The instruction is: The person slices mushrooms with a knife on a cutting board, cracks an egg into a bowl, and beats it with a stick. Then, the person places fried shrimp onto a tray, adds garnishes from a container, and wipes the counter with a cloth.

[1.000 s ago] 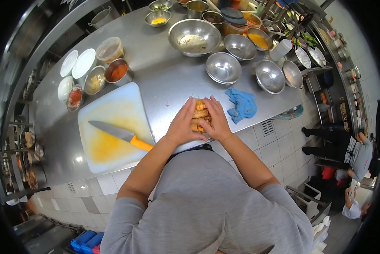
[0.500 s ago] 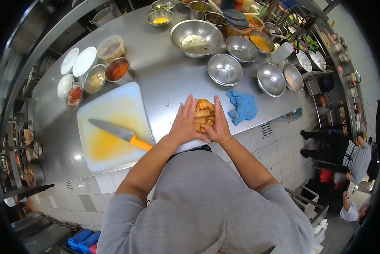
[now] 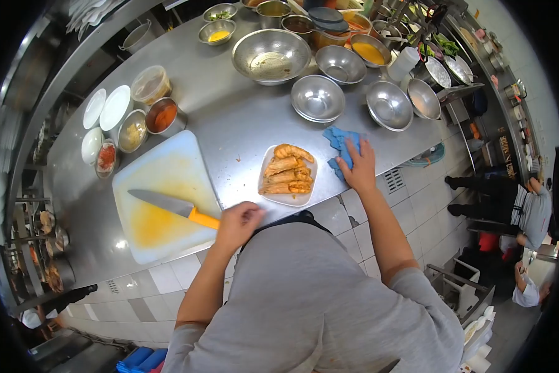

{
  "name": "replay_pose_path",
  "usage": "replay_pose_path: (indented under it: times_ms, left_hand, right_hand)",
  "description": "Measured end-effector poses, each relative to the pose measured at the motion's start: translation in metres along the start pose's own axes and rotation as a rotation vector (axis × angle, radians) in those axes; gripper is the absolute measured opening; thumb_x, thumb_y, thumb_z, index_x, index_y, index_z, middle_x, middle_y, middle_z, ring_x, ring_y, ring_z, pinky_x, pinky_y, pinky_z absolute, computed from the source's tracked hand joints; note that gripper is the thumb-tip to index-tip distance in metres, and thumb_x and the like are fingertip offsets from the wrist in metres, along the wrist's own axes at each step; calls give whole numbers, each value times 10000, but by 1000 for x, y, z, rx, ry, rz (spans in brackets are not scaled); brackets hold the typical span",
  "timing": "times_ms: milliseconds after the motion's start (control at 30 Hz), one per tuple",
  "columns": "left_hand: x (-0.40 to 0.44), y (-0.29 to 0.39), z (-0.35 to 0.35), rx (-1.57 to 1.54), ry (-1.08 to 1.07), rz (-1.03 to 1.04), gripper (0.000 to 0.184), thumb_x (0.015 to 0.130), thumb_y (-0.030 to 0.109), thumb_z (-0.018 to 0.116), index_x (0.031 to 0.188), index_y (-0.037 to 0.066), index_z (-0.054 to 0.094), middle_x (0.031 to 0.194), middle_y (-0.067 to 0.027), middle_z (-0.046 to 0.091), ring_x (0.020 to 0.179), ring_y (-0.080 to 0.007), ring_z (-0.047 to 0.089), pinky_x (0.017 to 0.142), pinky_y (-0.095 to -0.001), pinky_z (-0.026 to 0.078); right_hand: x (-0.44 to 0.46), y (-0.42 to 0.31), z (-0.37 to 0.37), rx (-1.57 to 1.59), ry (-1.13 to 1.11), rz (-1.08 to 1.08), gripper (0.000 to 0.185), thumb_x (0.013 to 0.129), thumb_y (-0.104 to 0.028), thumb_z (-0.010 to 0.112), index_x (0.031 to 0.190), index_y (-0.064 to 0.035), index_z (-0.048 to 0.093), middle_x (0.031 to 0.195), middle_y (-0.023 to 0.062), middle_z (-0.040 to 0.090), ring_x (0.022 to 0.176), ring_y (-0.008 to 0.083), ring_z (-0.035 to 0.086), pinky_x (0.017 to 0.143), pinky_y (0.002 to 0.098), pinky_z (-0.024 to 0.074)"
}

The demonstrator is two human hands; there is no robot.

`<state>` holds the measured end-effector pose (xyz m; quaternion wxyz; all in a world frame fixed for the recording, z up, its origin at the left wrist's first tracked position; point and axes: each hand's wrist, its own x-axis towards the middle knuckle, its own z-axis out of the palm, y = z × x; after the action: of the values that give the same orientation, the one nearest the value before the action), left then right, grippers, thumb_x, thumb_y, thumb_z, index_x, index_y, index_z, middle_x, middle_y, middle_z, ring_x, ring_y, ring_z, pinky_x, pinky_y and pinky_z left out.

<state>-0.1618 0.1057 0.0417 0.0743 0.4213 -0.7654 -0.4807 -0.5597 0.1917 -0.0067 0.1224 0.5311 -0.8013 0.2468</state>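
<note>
Stainless-steel counter [image 3: 242, 118] ahead carries a white plate [image 3: 287, 200] of golden-brown rolls [image 3: 284, 176]. At its two o'clock, my right hand [image 3: 360, 165] spreads over a blue cloth [image 3: 337, 138]; toward eight, my left hand [image 3: 237, 224] curls near the chef's knife [image 3: 172, 205], its grip unclear.

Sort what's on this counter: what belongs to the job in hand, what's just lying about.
Likely in the job:
blue cloth, under the right hand
browned food pieces
dish holding them

Seemingly lying about:
knife on the cutting board
stacked metal bowls
white plates
</note>
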Motion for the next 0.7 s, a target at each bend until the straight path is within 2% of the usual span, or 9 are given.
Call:
replay_pose_path:
  times_ms: [67, 133, 167, 233, 467, 533, 567, 667, 700]
  left_hand:
    - [18, 22, 22, 25, -135, -73, 507, 1041, 315, 677, 1377, -43, 550, 956, -110, 744, 815, -188, 710, 737, -320, 559]
    - [37, 32, 44, -757, -219, -618, 395, 1095, 305, 584, 1309, -27, 578, 1012, -130, 738, 901, -214, 729, 757, -317, 582]
    - [45, 27, 54, -755, -216, -616, 395, 1095, 305, 584, 1309, -27, 578, 1012, -130, 738, 901, -214, 729, 757, -317, 582]
    - [59, 17, 72, -1139, -73, -607, 372, 1116, 282, 534, 1279, -51, 555, 1115, -177, 723, 935, -259, 740, 784, -340, 625]
    - [74, 33, 90, -1284, 236, -494, 364, 1113, 247, 500, 1367, -13, 523, 1193, -164, 693, 1052, -246, 703, 844, -326, 579]
    - [58, 41, 95, -1168, 191, -619, 413, 1106, 322, 521, 1403, 35, 525, 1229, -142, 684, 1113, -259, 684, 865, -380, 561]
    - [51, 36, 99, -1142, 76, -586, 494, 1084, 403, 582, 1417, 46, 508, 1270, -141, 655, 1143, -254, 663, 878, -415, 561]
    - [31, 81, 92, -1112, -93, -696, 533, 1070, 413, 610, 1458, 66, 498, 1297, -118, 646, 1142, -238, 661, 881, -403, 557]
    - [25, 85, 90, -1065, -152, -599, 567, 1061, 405, 631, 1492, 72, 477, 1323, -93, 634, 1150, -209, 656, 907, -388, 568]
  right_hand:
    - [-1, 10, 15, 44, -105, -28, 559, 907, -356, 765, 1432, -196, 658, 1535, 277, 489, 1396, 502, 448, 1166, 562, 374]
    - [5, 11, 20, 66, -89, -23, 532, 885, -337, 775, 1394, -213, 685, 1480, 254, 533, 1334, 480, 485, 1122, 555, 409]
    - [7, 11, 21, 82, -79, -16, 506, 863, -318, 785, 1355, -230, 711, 1425, 230, 578, 1273, 459, 523, 1077, 547, 443]
    - [1, 6, 17, 65, -105, 28, 487, 852, -303, 784, 1330, -228, 721, 1358, 216, 601, 1209, 439, 545, 1026, 537, 474]
    - [-52, -52, -38, 34, -397, 42, 429, 838, -259, 778, 1253, -159, 732, 1162, 202, 630, 1085, 432, 608, 917, 529, 537]
    - [-53, -75, -64, 194, -747, 273, 436, 868, -312, 765, 1260, -127, 712, 1166, 229, 633, 1083, 430, 624, 944, 527, 531]
    - [-53, -78, -67, 199, -757, 261, 436, 868, -312, 765, 1260, -127, 712, 1166, 229, 633, 1083, 430, 624, 944, 527, 531]
    - [-47, -93, -76, 476, -963, 209, 490, 954, -411, 710, 1344, -116, 673, 1223, 244, 649, 1123, 405, 642, 983, 502, 526]
    - [-36, -106, -85, 641, -1015, 237, 522, 990, -457, 667, 1376, -105, 655, 1259, 240, 654, 1140, 391, 644, 993, 485, 523]
